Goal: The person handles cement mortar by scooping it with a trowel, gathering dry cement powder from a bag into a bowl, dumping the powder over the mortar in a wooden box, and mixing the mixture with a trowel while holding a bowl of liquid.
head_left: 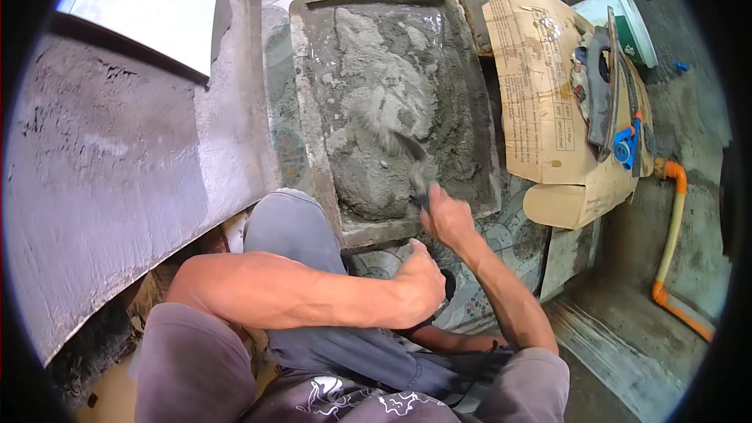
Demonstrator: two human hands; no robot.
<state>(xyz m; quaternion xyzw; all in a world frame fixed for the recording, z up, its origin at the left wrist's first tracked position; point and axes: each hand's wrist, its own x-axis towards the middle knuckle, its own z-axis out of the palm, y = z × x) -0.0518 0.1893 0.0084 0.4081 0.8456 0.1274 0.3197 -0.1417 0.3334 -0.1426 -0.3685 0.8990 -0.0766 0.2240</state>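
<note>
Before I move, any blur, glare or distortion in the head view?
Head view: trowel and the mortar around it smeared by motion; right hand slightly soft; white panel, upper left, nearly washed out; wet glints near the tray's far end; corners black, lens warping towards them.

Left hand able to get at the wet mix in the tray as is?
Probably yes: left hand is just off the near tray rim, wet mix uncovered; the right hand and its tool may crowd it.

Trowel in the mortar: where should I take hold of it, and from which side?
By the handle, from the person's side, as the right hand does. The handle points back toward the knees; the motion-blurred blade reaches away over wet mortar, so that end looks worse to grip.
</note>
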